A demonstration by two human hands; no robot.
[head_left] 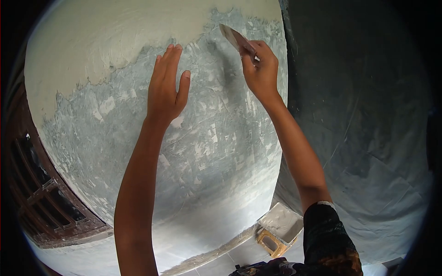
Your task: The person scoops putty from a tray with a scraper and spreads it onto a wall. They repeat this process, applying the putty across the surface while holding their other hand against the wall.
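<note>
My left hand (166,87) is raised with its fingers stretched upward and its thumb apart, against or just before the grey, patchy wall (198,133); whether it touches is unclear. Nothing is held in it. To the right, my right hand (261,73) grips a flat scraper (234,38) between thumb and fingers, its blade pointing up and left. A smooth cream coat (101,41) covers the wall's upper left, with a ragged lower edge near my left fingertips. The scraper's shadow falls on the grey surface below it.
A tray of pale paste (282,222) rests at the lower right, by a yellow-brown stool (272,244) on the tiled floor (244,255). Dark sheeting (368,138) hangs along the right. At the lower left is a brown slatted window frame (60,186).
</note>
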